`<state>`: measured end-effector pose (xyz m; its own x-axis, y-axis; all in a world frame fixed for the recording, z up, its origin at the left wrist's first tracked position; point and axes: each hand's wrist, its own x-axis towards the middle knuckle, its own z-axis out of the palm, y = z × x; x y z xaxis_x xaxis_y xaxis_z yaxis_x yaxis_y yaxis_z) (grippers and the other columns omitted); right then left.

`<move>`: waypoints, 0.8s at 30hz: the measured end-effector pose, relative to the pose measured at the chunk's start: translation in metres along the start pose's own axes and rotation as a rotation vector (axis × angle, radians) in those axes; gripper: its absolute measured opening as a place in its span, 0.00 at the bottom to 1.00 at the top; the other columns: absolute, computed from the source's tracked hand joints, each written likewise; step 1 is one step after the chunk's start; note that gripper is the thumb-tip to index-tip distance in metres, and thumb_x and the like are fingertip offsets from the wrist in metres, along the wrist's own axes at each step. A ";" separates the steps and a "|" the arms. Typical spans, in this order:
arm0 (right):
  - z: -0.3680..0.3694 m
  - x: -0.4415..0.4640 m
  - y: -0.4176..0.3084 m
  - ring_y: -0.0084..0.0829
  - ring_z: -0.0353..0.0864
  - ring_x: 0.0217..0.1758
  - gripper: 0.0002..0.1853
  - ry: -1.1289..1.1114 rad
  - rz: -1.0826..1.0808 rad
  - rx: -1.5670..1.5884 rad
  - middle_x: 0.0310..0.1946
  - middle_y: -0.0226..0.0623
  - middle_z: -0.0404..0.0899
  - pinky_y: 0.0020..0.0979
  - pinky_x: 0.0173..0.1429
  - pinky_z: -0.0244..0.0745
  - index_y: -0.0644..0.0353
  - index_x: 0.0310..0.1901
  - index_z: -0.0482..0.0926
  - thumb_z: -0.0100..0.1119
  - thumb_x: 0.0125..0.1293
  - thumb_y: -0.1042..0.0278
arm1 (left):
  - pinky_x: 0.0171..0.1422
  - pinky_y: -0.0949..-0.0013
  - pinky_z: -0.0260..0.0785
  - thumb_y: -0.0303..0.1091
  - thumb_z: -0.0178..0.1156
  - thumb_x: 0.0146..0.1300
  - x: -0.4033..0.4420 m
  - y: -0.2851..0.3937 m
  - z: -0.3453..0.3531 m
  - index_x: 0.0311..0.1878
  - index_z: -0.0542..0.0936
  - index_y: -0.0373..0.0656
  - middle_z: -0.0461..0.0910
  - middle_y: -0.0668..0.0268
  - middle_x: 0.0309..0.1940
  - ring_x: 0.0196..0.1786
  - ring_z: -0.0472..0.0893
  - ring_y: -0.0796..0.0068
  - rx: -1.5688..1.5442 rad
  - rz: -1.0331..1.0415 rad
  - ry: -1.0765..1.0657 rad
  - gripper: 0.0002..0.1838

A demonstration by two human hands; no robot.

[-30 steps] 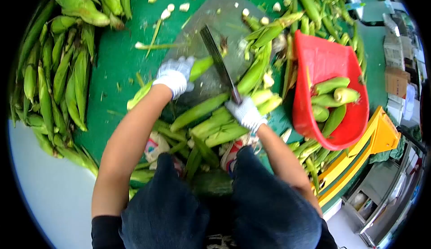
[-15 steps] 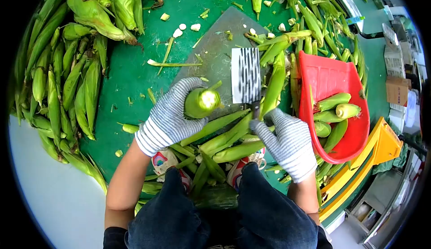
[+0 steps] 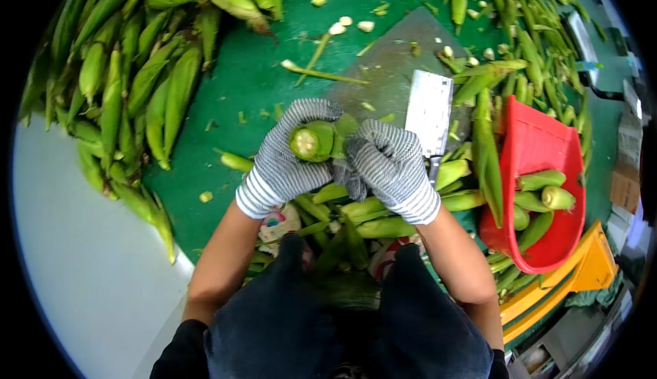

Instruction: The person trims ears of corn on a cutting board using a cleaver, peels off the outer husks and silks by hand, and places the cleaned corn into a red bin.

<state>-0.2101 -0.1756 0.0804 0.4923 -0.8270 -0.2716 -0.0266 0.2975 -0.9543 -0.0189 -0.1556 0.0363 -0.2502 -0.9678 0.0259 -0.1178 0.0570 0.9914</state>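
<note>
Wearing a striped glove, my left hand is wrapped round an ear of corn, its pale cut end facing up toward me. My gloved right hand is closed beside it, pinching a green husk leaf at the ear's right side. A cleaver lies flat on the grey cutting board, its dark handle pointing toward me, just right of my right hand. Unhusked ears lie below my hands, over and around my shoes.
A heap of corn in husks fills the left. At the right, a red scoop holds several ears, with a yellow frame beyond it. Husk scraps are piled at the upper right of the green surface.
My right hand has let go of the cleaver, which now rests on the board, and has moved to the ear in my left hand, closing on a husk leaf. The view has shifted.
</note>
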 end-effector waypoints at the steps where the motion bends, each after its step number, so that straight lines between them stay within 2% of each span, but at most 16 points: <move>1: 0.003 0.005 0.012 0.24 0.79 0.22 0.07 -0.023 -0.059 0.021 0.21 0.37 0.79 0.26 0.26 0.74 0.67 0.33 0.75 0.52 0.64 0.72 | 0.65 0.63 0.64 0.27 0.73 0.39 -0.005 -0.003 -0.008 0.56 0.71 0.43 0.74 0.63 0.52 0.58 0.73 0.65 -0.031 -0.036 0.035 0.36; 3: 0.015 0.010 0.008 0.25 0.78 0.20 0.09 0.000 0.011 0.032 0.20 0.38 0.77 0.26 0.26 0.73 0.66 0.31 0.75 0.56 0.64 0.69 | 0.65 0.64 0.64 0.29 0.73 0.41 -0.010 -0.004 -0.020 0.57 0.71 0.43 0.74 0.63 0.53 0.59 0.72 0.66 -0.037 -0.070 0.058 0.36; 4: 0.013 0.011 0.000 0.25 0.76 0.20 0.09 -0.061 -0.061 -0.319 0.20 0.34 0.77 0.28 0.24 0.71 0.64 0.31 0.76 0.55 0.66 0.67 | 0.65 0.64 0.64 0.29 0.74 0.41 -0.011 -0.004 -0.022 0.57 0.71 0.43 0.73 0.62 0.53 0.59 0.72 0.66 -0.050 -0.082 0.056 0.36; 5: 0.019 0.012 -0.013 0.28 0.77 0.20 0.10 -0.063 -0.086 -0.519 0.20 0.36 0.77 0.30 0.25 0.71 0.64 0.31 0.76 0.56 0.65 0.66 | 0.65 0.64 0.64 0.30 0.74 0.41 -0.014 -0.004 -0.020 0.57 0.71 0.43 0.73 0.62 0.53 0.59 0.72 0.65 -0.074 -0.093 0.052 0.36; 7: 0.027 0.018 -0.037 0.34 0.77 0.20 0.11 -0.051 -0.141 -0.943 0.21 0.40 0.77 0.32 0.26 0.71 0.64 0.32 0.77 0.57 0.64 0.63 | 0.65 0.64 0.64 0.32 0.75 0.41 -0.011 0.001 -0.014 0.57 0.71 0.42 0.73 0.61 0.53 0.59 0.72 0.64 -0.284 -0.257 0.038 0.37; 8: 0.024 0.021 -0.039 0.40 0.76 0.20 0.12 -0.085 -0.129 -0.902 0.20 0.43 0.76 0.34 0.27 0.71 0.64 0.34 0.78 0.57 0.64 0.62 | 0.66 0.64 0.63 0.32 0.75 0.41 -0.008 0.003 -0.009 0.57 0.70 0.42 0.73 0.61 0.54 0.59 0.72 0.64 -0.190 -0.218 0.032 0.37; 10: 0.017 0.022 -0.041 0.38 0.77 0.21 0.11 -0.112 -0.243 -0.789 0.19 0.41 0.76 0.33 0.27 0.72 0.63 0.35 0.78 0.57 0.64 0.62 | 0.66 0.64 0.63 0.32 0.76 0.40 -0.001 0.006 -0.005 0.57 0.71 0.41 0.73 0.60 0.53 0.58 0.72 0.63 -0.006 -0.110 -0.007 0.37; 12: 0.011 0.022 -0.035 0.33 0.79 0.22 0.10 -0.165 -0.300 -0.660 0.20 0.38 0.77 0.30 0.28 0.73 0.63 0.37 0.79 0.56 0.64 0.64 | 0.65 0.64 0.63 0.32 0.76 0.40 -0.002 0.008 -0.005 0.56 0.71 0.41 0.73 0.61 0.52 0.58 0.73 0.64 -0.116 -0.150 -0.026 0.37; 15: 0.014 0.017 -0.028 0.27 0.79 0.22 0.09 -0.132 -0.200 -0.552 0.21 0.37 0.79 0.27 0.27 0.73 0.65 0.38 0.79 0.55 0.65 0.67 | 0.65 0.64 0.64 0.32 0.76 0.38 0.001 0.008 -0.008 0.55 0.72 0.41 0.74 0.63 0.50 0.57 0.73 0.66 -0.165 -0.130 -0.048 0.36; 17: 0.021 0.014 -0.015 0.26 0.78 0.20 0.08 -0.009 -0.216 -0.352 0.20 0.38 0.78 0.28 0.24 0.71 0.67 0.35 0.78 0.55 0.64 0.70 | 0.65 0.64 0.64 0.31 0.76 0.38 0.002 0.008 -0.012 0.54 0.73 0.41 0.74 0.63 0.51 0.57 0.73 0.66 -0.158 -0.109 -0.047 0.36; 19: 0.026 0.010 -0.013 0.33 0.79 0.19 0.09 0.050 -0.107 -0.222 0.18 0.43 0.77 0.32 0.24 0.71 0.67 0.30 0.76 0.55 0.63 0.70 | 0.65 0.63 0.64 0.30 0.75 0.39 0.003 0.008 -0.018 0.54 0.73 0.42 0.75 0.64 0.51 0.57 0.73 0.66 -0.190 -0.085 -0.069 0.34; 20: 0.026 0.009 -0.010 0.25 0.78 0.17 0.08 0.031 -0.045 -0.104 0.17 0.39 0.76 0.28 0.22 0.70 0.68 0.31 0.76 0.54 0.64 0.71 | 0.65 0.63 0.64 0.30 0.75 0.39 0.003 0.007 -0.019 0.54 0.73 0.42 0.75 0.64 0.51 0.56 0.73 0.66 -0.202 -0.094 -0.071 0.34; 21: 0.026 0.010 -0.005 0.25 0.78 0.17 0.08 0.050 -0.099 -0.119 0.16 0.39 0.76 0.28 0.22 0.71 0.68 0.31 0.76 0.54 0.64 0.71 | 0.65 0.63 0.64 0.30 0.75 0.40 0.005 0.007 -0.019 0.54 0.73 0.42 0.75 0.64 0.51 0.56 0.74 0.66 -0.216 -0.102 -0.075 0.34; 22: 0.026 0.010 0.000 0.25 0.78 0.17 0.08 0.073 -0.151 -0.135 0.16 0.39 0.76 0.27 0.22 0.71 0.68 0.31 0.76 0.54 0.64 0.72 | 0.65 0.63 0.64 0.27 0.73 0.40 0.006 0.007 -0.021 0.55 0.72 0.41 0.73 0.62 0.53 0.57 0.73 0.64 -0.192 -0.111 -0.100 0.34; 24: 0.024 0.010 0.003 0.24 0.78 0.18 0.08 0.112 -0.210 -0.133 0.17 0.39 0.76 0.26 0.22 0.71 0.68 0.30 0.76 0.54 0.65 0.72 | 0.65 0.63 0.63 0.26 0.71 0.39 0.007 0.010 -0.021 0.56 0.71 0.40 0.71 0.61 0.53 0.58 0.72 0.64 0.126 0.072 -0.007 0.35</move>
<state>-0.1843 -0.1720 0.0778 0.4004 -0.9136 -0.0705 -0.0518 0.0542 -0.9972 -0.0017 -0.1667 0.0493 -0.2693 -0.9584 0.0949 -0.2186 0.1568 0.9631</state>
